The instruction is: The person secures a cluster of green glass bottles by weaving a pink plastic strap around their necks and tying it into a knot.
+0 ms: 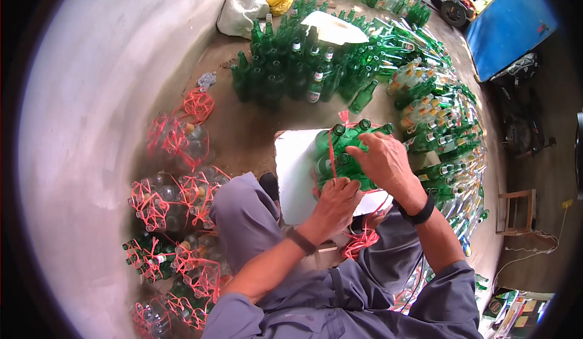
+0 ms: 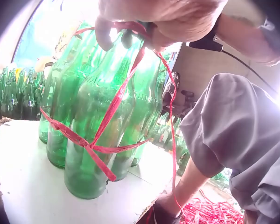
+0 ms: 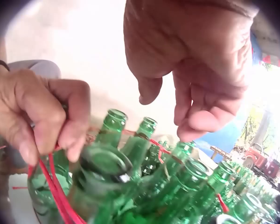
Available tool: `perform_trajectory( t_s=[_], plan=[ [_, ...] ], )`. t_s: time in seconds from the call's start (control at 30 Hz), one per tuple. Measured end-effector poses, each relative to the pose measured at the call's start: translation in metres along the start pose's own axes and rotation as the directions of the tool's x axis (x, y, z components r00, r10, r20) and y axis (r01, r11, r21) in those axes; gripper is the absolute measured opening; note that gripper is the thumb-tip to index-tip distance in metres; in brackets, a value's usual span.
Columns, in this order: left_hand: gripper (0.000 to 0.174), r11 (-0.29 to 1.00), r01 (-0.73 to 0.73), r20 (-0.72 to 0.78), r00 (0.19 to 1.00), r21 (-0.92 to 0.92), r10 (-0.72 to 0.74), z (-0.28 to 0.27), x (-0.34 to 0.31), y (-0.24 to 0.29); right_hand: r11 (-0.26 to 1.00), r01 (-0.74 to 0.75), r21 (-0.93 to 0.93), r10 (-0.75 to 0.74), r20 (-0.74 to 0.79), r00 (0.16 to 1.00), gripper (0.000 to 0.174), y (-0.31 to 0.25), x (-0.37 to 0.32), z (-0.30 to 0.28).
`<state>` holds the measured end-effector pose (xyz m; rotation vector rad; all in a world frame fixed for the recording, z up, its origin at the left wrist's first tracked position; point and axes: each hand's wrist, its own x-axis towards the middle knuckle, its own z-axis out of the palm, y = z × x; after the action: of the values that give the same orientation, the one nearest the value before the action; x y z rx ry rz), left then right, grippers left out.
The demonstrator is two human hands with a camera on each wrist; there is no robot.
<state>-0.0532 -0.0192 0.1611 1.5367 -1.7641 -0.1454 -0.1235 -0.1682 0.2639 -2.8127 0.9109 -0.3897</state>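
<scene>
A cluster of green glass bottles [image 2: 100, 121] stands upright on a white board [image 1: 294, 187] in front of the person's knees. Red plastic string [image 2: 67, 133] runs round the bottle bodies and is knotted on one side, with a strand slanting up from the knot. At the near edge of the cluster, my left hand [image 1: 337, 208] pinches the red string between thumb and fingers. My right hand [image 1: 388, 163] is over the bottle necks, its fingers loosely bent and apart from the thumb. Nothing shows in its grasp in the right wrist view.
Loose red string [image 1: 361, 242] lies heaped by the person's foot. String-tied bundles of clear bottles [image 1: 176, 142] line the left wall. Many standing green bottles [image 1: 273, 78] fill the floor ahead, with stacked bottles [image 1: 434, 120] to the right. A wooden frame [image 1: 516, 213] stands farther right.
</scene>
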Motion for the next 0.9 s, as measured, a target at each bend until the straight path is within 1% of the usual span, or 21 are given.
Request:
perform_trajectory(
  t_s=[0.03,0.07,0.1,0.17,0.2,0.23,0.3,0.33,0.4,0.47,0.53,0.6,0.67,0.73,0.8,0.83,0.87,0.9],
  plan=[
    [0.024,1.0,0.003,0.0,1.0,0.003,-0.003,0.0,0.0,0.0,0.989,-0.078,0.129,0.063,0.119,0.991,0.04,-0.012,0.003,-0.001],
    [0.025,1.0,0.004,-0.001,1.0,0.005,-0.004,0.0,-0.001,0.0,0.975,-0.087,0.206,0.032,0.257,0.966,0.048,-0.018,0.011,-0.001],
    [0.025,1.0,0.006,-0.001,1.0,0.003,-0.006,-0.001,0.0,0.0,0.975,-0.088,0.206,0.032,0.259,0.965,0.048,-0.02,0.016,0.006],
    [0.026,0.999,-0.043,-0.065,0.997,-0.005,0.042,-0.002,0.001,-0.001,0.95,-0.26,0.173,0.152,0.47,0.87,0.054,-0.015,0.022,0.032],
    [0.026,0.999,-0.038,-0.069,0.997,-0.004,0.037,-0.001,0.0,-0.002,0.923,-0.296,0.244,0.142,0.499,0.855,0.057,-0.014,0.024,0.04],
    [0.027,0.999,-0.048,-0.067,0.996,0.024,0.05,0.0,0.0,-0.003,0.925,-0.292,0.244,0.138,0.502,0.854,0.057,-0.012,0.026,0.046],
    [0.028,0.997,-0.057,-0.064,0.996,0.046,0.06,0.001,-0.002,-0.003,0.902,-0.388,0.19,0.22,0.573,0.79,0.058,-0.009,0.027,0.054],
    [0.026,0.998,-0.054,-0.06,0.997,0.038,0.057,0.001,-0.002,-0.004,0.902,-0.389,0.187,0.221,0.575,0.788,0.058,-0.005,0.026,0.06],
    [0.025,0.998,-0.052,-0.057,0.997,0.023,0.053,0.006,-0.004,-0.005,0.838,-0.413,0.355,0.15,0.579,0.801,0.058,0.001,0.024,0.067],
    [0.043,0.999,-0.034,0.023,0.999,-0.008,0.034,0.016,-0.009,-0.01,0.834,-0.409,0.37,0.135,0.582,0.802,0.057,0.001,0.022,0.067],
    [0.044,0.999,-0.038,0.017,0.999,-0.004,0.038,0.018,-0.01,-0.011,0.83,-0.401,0.387,0.113,0.589,0.801,0.057,-0.004,0.022,0.064],
    [0.045,0.999,-0.042,0.013,0.999,0.002,0.042,0.016,-0.009,-0.011,0.807,-0.443,0.391,0.158,0.58,0.799,0.053,-0.009,0.022,0.065],
    [0.023,0.997,-0.054,-0.101,0.994,-0.051,0.048,0.011,-0.006,-0.008,0.823,-0.425,0.378,0.164,0.558,0.813,0.05,-0.009,0.021,0.075],
    [0.026,0.996,-0.061,-0.112,0.992,-0.059,0.054,0.01,-0.006,-0.007,0.839,-0.407,0.361,0.172,0.534,0.828,0.048,-0.019,0.023,0.072],
    [0.028,0.995,-0.071,-0.121,0.991,-0.069,0.063,0.008,-0.007,-0.006,0.901,-0.272,0.337,0.051,0.54,0.84,0.046,-0.029,0.023,0.068],
    [0.031,0.995,-0.036,-0.081,0.996,-0.093,0.028,0.006,-0.007,-0.004,0.9,-0.276,0.337,0.058,0.536,0.842,0.046,-0.026,0.022,0.074],
    [0.034,0.993,0.001,-0.041,0.999,-0.117,-0.005,0.004,-0.006,-0.003,0.928,-0.167,0.334,-0.024,0.499,0.866,0.046,-0.02,0.02,0.084],
    [0.034,0.993,-0.006,-0.039,0.999,-0.119,0.002,0.003,-0.006,-0.003,0.945,-0.055,0.324,-0.108,0.462,0.88,0.046,-0.023,0.021,0.083]
  ],
)
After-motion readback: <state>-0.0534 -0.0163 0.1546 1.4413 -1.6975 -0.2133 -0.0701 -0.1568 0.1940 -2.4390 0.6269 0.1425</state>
